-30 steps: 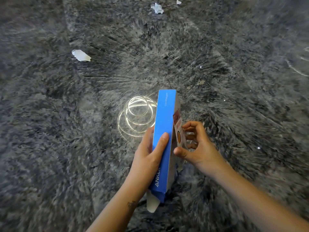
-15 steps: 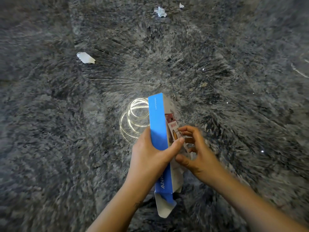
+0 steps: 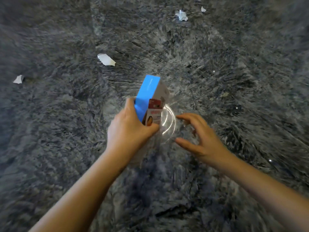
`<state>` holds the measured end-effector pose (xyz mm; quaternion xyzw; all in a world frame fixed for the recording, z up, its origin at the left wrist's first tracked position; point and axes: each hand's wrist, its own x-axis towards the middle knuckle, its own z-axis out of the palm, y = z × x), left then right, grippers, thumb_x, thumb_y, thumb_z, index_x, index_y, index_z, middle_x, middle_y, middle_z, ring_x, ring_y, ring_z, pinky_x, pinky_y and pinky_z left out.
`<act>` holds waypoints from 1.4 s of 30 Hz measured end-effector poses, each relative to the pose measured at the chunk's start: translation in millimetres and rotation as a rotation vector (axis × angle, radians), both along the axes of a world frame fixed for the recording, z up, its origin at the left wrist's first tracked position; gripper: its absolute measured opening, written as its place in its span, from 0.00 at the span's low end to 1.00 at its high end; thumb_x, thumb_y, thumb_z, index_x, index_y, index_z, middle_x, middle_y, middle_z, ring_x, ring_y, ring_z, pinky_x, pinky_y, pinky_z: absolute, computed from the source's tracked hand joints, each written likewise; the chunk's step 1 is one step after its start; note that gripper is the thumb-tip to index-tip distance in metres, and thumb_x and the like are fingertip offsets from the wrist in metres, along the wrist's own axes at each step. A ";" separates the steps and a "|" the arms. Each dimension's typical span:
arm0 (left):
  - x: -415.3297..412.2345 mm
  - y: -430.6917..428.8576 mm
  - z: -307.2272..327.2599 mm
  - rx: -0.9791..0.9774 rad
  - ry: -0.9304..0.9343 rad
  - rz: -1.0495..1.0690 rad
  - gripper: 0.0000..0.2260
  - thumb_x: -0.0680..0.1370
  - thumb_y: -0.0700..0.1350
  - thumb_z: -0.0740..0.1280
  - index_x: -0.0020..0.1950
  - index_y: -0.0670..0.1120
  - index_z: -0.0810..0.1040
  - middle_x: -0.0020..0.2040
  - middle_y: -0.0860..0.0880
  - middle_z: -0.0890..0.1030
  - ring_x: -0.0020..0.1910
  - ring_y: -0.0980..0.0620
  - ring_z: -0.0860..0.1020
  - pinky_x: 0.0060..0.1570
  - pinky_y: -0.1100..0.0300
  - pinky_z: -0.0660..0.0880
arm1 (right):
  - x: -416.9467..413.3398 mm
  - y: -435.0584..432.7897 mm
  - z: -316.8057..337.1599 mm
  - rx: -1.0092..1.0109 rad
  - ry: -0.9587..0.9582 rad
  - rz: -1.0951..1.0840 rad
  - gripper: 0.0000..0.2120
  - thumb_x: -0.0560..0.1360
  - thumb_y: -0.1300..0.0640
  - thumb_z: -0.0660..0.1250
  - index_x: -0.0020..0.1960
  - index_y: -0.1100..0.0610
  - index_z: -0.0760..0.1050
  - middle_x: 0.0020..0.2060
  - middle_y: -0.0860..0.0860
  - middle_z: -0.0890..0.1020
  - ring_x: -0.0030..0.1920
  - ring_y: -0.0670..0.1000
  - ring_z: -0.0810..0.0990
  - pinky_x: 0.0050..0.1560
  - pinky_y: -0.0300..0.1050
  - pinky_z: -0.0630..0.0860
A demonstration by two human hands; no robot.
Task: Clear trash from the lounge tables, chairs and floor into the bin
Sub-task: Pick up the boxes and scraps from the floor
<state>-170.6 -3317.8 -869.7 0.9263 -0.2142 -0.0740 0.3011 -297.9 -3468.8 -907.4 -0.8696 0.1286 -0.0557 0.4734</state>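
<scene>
My left hand (image 3: 130, 129) grips a blue and white cardboard box (image 3: 148, 91) together with a small red and white wrapper (image 3: 154, 113) pressed against its side. The box tilts away from me above the carpet. My right hand (image 3: 200, 139) is spread with fingers apart, low over a clear plastic ring-shaped piece (image 3: 168, 124) that lies on the carpet just right of the box. The hand holds nothing; whether its fingertips touch the plastic I cannot tell.
A shaggy grey carpet (image 3: 234, 81) fills the view. White paper scraps lie on it: one (image 3: 106, 59) ahead of the box, one (image 3: 18, 79) at far left, a crumpled one (image 3: 182, 15) and a tiny one (image 3: 203, 9) at the top.
My right hand has let go of the wrapper and box and moved right and down over the clear plastic. My left hand now holds box and wrapper alone, shifted left.
</scene>
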 end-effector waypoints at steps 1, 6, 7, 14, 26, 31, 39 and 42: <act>14.8 6.9 9.1 0.015 -0.037 0.018 0.22 0.61 0.59 0.64 0.50 0.52 0.63 0.34 0.55 0.70 0.37 0.47 0.69 0.36 0.55 0.64 | 13.0 -1.7 8.6 -0.019 -0.022 0.009 0.23 0.70 0.39 0.66 0.62 0.41 0.64 0.59 0.40 0.68 0.59 0.40 0.68 0.57 0.25 0.61; 87.6 56.2 62.0 0.045 -0.129 0.149 0.24 0.62 0.57 0.63 0.54 0.49 0.63 0.41 0.49 0.72 0.44 0.40 0.76 0.39 0.54 0.65 | 84.4 2.5 61.7 -0.084 -0.058 0.060 0.22 0.68 0.41 0.61 0.61 0.44 0.66 0.55 0.39 0.69 0.54 0.30 0.68 0.50 0.21 0.62; 99.3 68.7 72.3 0.045 -0.134 0.176 0.24 0.62 0.56 0.64 0.53 0.49 0.63 0.42 0.49 0.72 0.45 0.40 0.76 0.39 0.54 0.65 | 99.0 6.2 72.4 -0.098 -0.058 0.074 0.23 0.68 0.40 0.61 0.61 0.45 0.66 0.55 0.40 0.69 0.53 0.29 0.67 0.50 0.21 0.62; 160.8 142.7 125.6 0.114 -0.139 0.285 0.29 0.67 0.56 0.67 0.64 0.47 0.66 0.56 0.46 0.75 0.52 0.40 0.75 0.44 0.52 0.67 | 186.5 32.6 137.8 -0.255 0.027 0.219 0.23 0.72 0.43 0.63 0.63 0.52 0.70 0.54 0.44 0.71 0.51 0.41 0.70 0.46 0.23 0.61; 276.5 144.1 72.1 0.177 -0.105 0.462 0.28 0.67 0.55 0.65 0.65 0.52 0.63 0.52 0.51 0.73 0.42 0.48 0.71 0.37 0.56 0.66 | 363.8 4.4 66.5 -0.254 0.086 0.153 0.17 0.73 0.57 0.68 0.61 0.58 0.71 0.53 0.51 0.74 0.54 0.50 0.73 0.52 0.40 0.66; 324.4 129.1 34.8 0.229 -0.018 0.523 0.31 0.69 0.56 0.65 0.69 0.52 0.60 0.59 0.49 0.73 0.51 0.43 0.76 0.41 0.55 0.67 | 443.9 1.3 -10.7 -0.215 0.177 0.124 0.17 0.72 0.60 0.69 0.60 0.61 0.72 0.54 0.54 0.76 0.55 0.54 0.74 0.54 0.44 0.67; 381.1 102.1 -6.9 0.222 0.099 0.646 0.31 0.71 0.59 0.61 0.72 0.53 0.57 0.65 0.52 0.70 0.56 0.46 0.75 0.44 0.55 0.67 | 517.4 3.8 -83.8 -0.565 0.346 0.159 0.23 0.72 0.55 0.67 0.65 0.54 0.65 0.62 0.50 0.73 0.60 0.54 0.72 0.55 0.48 0.70; 390.5 98.1 -21.5 0.194 0.118 0.675 0.32 0.71 0.60 0.60 0.72 0.53 0.56 0.65 0.53 0.70 0.57 0.47 0.75 0.44 0.56 0.67 | 524.8 4.8 -94.8 -0.395 0.289 0.084 0.21 0.71 0.63 0.67 0.63 0.55 0.68 0.54 0.52 0.76 0.53 0.53 0.74 0.50 0.46 0.69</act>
